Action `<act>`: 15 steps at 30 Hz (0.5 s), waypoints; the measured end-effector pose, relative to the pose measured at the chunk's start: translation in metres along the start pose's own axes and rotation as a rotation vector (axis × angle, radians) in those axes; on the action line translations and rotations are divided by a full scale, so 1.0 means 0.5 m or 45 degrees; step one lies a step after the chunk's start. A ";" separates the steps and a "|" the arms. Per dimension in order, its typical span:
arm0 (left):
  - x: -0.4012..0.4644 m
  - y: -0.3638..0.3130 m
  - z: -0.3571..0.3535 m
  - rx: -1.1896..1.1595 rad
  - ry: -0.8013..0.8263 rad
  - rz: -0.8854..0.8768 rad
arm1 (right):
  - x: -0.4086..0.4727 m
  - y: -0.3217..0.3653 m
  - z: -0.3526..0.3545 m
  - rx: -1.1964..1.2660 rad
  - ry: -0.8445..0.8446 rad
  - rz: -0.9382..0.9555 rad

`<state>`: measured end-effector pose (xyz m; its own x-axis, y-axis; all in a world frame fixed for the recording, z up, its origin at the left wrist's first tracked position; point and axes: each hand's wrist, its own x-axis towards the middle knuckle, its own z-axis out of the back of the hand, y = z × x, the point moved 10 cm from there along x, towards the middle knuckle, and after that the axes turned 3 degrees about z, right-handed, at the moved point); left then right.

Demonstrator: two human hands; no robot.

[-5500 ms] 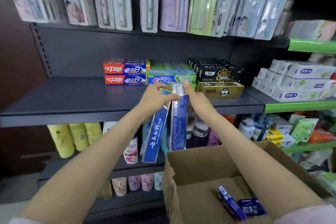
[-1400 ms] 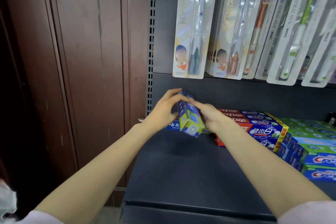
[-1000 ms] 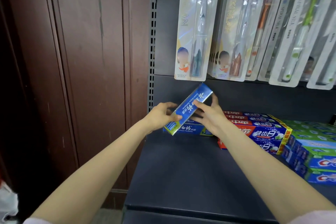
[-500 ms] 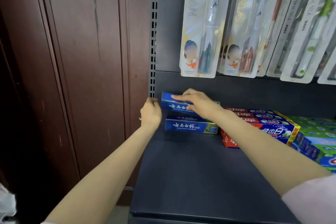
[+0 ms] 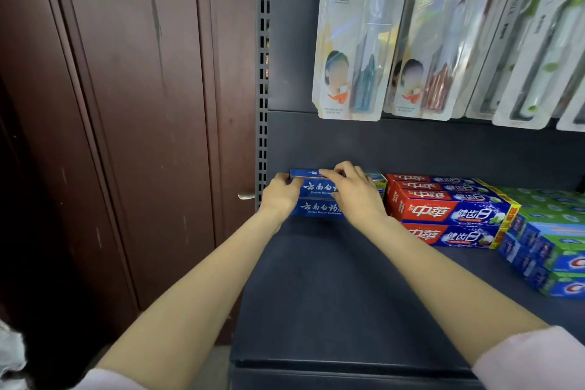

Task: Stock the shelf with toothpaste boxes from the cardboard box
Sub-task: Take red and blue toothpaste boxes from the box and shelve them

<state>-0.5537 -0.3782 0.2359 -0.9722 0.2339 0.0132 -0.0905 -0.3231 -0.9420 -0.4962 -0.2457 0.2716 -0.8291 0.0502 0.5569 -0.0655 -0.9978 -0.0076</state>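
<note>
Two blue toothpaste boxes with white lettering lie stacked at the back left of the dark shelf (image 5: pixel 332 294). The upper blue box (image 5: pixel 311 188) rests on the lower blue box (image 5: pixel 316 209). My left hand (image 5: pixel 280 198) presses against the stack's left end. Laid over the upper box's top and front is my right hand (image 5: pixel 356 193), fingers curled on its top edge. The cardboard box is out of view.
Red-and-blue toothpaste boxes (image 5: pixel 443 209) stand stacked right beside the blue ones, then green-and-blue boxes (image 5: pixel 550 244) farther right. Toothbrush packs (image 5: pixel 351 41) hang above. A brown wooden door (image 5: pixel 126 104) is left of the slotted shelf upright (image 5: pixel 262 73).
The second blue box, held tilted in both hands a second ago, now lies flat on the first one. Both hands have stayed on the stack.
</note>
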 end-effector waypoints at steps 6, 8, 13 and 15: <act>-0.010 -0.008 0.002 0.018 -0.013 -0.034 | -0.009 0.003 0.007 0.096 0.165 -0.024; -0.032 -0.015 0.016 0.059 -0.139 -0.056 | -0.026 0.002 0.029 0.217 0.125 -0.025; -0.125 -0.050 -0.029 0.199 -0.144 -0.181 | -0.098 -0.011 0.095 0.518 0.082 -0.105; -0.171 -0.064 -0.072 0.248 -0.026 -0.185 | -0.136 -0.022 0.120 0.516 0.117 -0.123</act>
<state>-0.4596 -0.3547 0.2526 -0.9499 0.2727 0.1526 -0.2679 -0.4590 -0.8471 -0.4056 -0.2405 0.2836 -0.8771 0.1293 0.4626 0.0633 -0.9236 0.3781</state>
